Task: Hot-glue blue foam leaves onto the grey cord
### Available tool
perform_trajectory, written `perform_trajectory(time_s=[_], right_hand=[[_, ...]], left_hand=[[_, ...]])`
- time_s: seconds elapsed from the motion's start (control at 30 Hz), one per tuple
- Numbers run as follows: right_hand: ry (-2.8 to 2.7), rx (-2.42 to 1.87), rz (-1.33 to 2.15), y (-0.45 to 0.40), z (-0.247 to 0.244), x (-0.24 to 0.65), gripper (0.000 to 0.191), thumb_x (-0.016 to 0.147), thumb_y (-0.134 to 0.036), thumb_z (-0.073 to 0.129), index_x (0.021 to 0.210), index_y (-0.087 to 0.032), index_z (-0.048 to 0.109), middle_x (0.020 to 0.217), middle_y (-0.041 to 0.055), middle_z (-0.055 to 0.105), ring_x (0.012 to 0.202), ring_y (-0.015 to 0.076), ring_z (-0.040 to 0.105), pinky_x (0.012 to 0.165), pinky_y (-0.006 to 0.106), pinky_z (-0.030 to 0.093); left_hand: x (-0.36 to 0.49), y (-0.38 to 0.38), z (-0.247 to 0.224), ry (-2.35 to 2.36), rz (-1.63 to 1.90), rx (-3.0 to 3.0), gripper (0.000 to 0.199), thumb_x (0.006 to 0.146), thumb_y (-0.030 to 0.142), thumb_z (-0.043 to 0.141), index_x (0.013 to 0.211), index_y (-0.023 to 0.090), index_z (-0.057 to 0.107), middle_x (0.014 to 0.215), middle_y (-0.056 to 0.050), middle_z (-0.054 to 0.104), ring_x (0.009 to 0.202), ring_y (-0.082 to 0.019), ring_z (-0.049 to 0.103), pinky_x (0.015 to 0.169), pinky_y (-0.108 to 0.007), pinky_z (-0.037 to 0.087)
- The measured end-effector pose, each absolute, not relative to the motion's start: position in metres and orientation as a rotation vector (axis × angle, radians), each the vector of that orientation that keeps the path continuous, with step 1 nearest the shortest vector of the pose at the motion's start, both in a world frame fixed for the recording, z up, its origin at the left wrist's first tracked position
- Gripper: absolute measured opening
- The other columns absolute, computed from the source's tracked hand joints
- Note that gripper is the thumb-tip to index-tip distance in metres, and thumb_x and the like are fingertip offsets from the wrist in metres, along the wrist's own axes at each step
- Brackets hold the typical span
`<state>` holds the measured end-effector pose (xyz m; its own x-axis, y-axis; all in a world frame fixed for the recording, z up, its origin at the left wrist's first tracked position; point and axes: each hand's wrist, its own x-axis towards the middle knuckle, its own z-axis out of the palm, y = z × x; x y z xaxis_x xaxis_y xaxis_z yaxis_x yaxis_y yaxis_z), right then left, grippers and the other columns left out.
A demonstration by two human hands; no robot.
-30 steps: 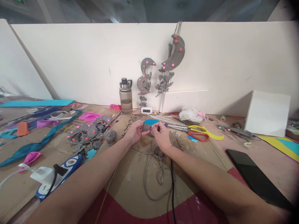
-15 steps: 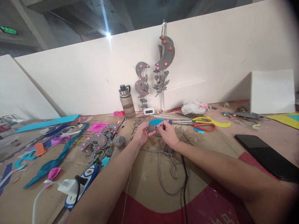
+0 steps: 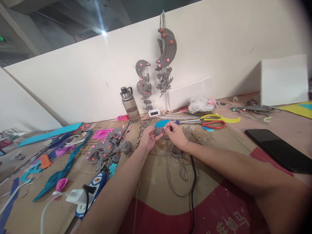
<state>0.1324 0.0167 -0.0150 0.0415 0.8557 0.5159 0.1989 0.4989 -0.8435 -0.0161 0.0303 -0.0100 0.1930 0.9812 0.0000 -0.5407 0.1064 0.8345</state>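
Between my hands is a small grey piece (image 3: 159, 131), with a rounded blue piece (image 3: 162, 123) showing just above it. Whether the two are joined I cannot tell. My left hand (image 3: 148, 138) grips the grey piece at its left side, fingers curled under it. Thumb and forefinger of my right hand (image 3: 176, 134) pinch its right edge. Below them a loose grey yarn (image 3: 180, 177) trails in loops over the cardboard (image 3: 153, 198). A ball of grey yarn (image 3: 126, 147) rests left of my left hand. Red-handled scissors (image 3: 213, 124) lie beyond my right hand.
Grey crescent ornaments (image 3: 169, 48) with pink and orange dots hang on the white partition (image 3: 85, 78). A water bottle (image 3: 130, 105) and small digital clock (image 3: 154, 112) stand at the back. A phone (image 3: 278, 148) lies right; a black cable (image 3: 193, 195) runs toward me. More ornaments (image 3: 103, 149) lie left.
The camera view has tilted and shifted slightly, so the background sits differently. Both hands keep their grip on the grey piece, with little visible movement.
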Motion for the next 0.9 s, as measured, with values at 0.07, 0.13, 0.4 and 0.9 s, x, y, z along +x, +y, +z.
perform_trajectory(time_s=[0.07, 0.13, 0.4, 0.9], right_hand=[[-1.47, -0.966, 0.641, 0.014, -0.013, 0.132, 0.014, 0.078, -0.032, 0.053, 0.072, -0.02, 0.055, 0.062, -0.0023, 0.051, 0.059, 0.0127, 0.044, 0.059, 0.027, 0.037], [-1.466, -0.965, 0.628, 0.013, -0.013, 0.132, 0.014, 0.078, -0.032, 0.053, 0.071, -0.02, 0.055, 0.061, -0.0029, 0.049, 0.058, 0.0125, 0.043, 0.059, 0.027, 0.036], [-1.45, -0.951, 0.648, 0.022, -0.018, 0.132, 0.016, 0.077, -0.035, 0.053, 0.071, -0.02, 0.052, 0.064, -0.0023, 0.055, 0.059, 0.0124, 0.045, 0.06, 0.027, 0.038], [-1.43, -0.936, 0.733, 0.027, -0.015, 0.13, 0.015, 0.075, -0.035, 0.053, 0.07, -0.021, 0.052, 0.064, -0.0024, 0.056, 0.06, 0.0126, 0.047, 0.061, 0.026, 0.039]], left_hand=[[-0.016, 0.029, -0.01, 0.675, 1.264, 0.821, 0.008, 0.072, 0.016, 0.061, 0.075, 0.016, 0.054, 0.078, -0.003, 0.071, 0.075, -0.018, 0.07, 0.072, -0.034, 0.059], [-0.016, 0.027, -0.009, 0.676, 1.257, 0.82, 0.007, 0.072, 0.016, 0.06, 0.075, 0.017, 0.054, 0.078, -0.003, 0.071, 0.075, -0.018, 0.07, 0.071, -0.034, 0.059], [-0.013, 0.028, -0.005, 0.697, 1.244, 0.824, 0.005, 0.073, 0.014, 0.056, 0.077, 0.015, 0.058, 0.079, -0.006, 0.072, 0.074, -0.018, 0.07, 0.074, -0.034, 0.058], [-0.012, 0.03, -0.007, 0.715, 1.33, 0.782, 0.005, 0.074, 0.011, 0.056, 0.077, 0.014, 0.058, 0.074, -0.005, 0.072, 0.07, -0.016, 0.069, 0.079, -0.037, 0.058]])
